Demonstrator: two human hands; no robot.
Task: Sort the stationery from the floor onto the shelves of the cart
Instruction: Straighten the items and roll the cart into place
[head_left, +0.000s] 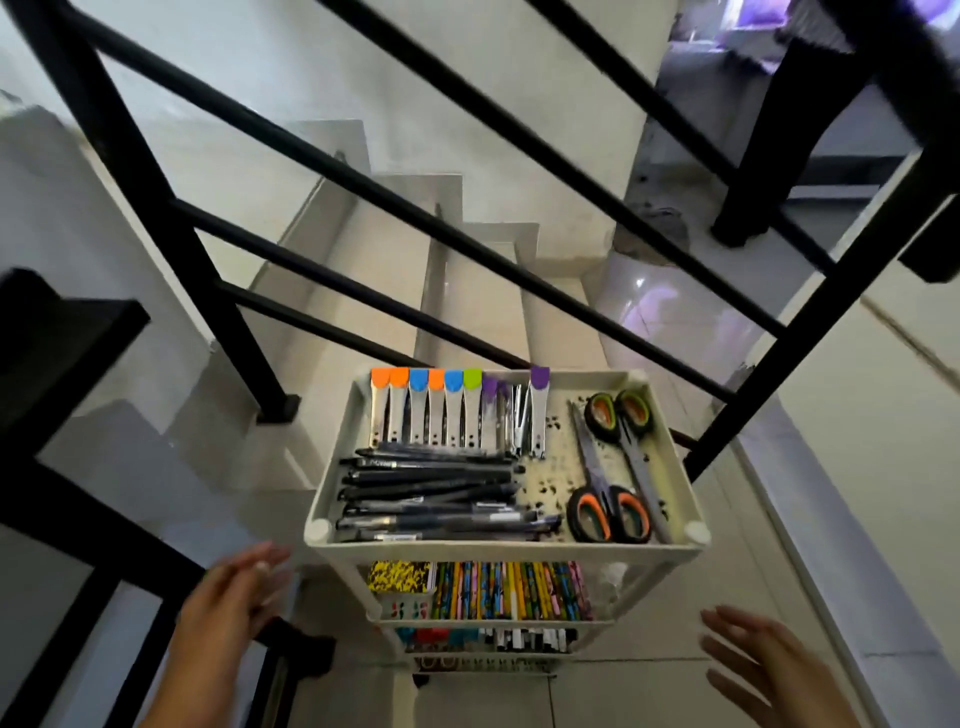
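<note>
A white tiered cart (680, 483) stands on the tiled floor against a black railing. Its top shelf holds a row of staplers with coloured caps (457, 410), a pile of black pens (436, 493) and two pairs of scissors (613, 467). The shelf below carries patterned pencils (514, 590) and a yellow-black notepad (402, 576). Lower shelves hold more small items, too blurred to name. My left hand (228, 592) hovers left of the cart with straight fingers and holds nothing. My right hand (769, 660) is spread to the right of the cart, also holding nothing.
A black metal stair railing (467, 249) runs right behind the cart, with stairs (467, 291) dropping away beyond it. A railing post (275, 405) stands to the cart's left. Pale floor tiles (857, 415) stretch off to the right.
</note>
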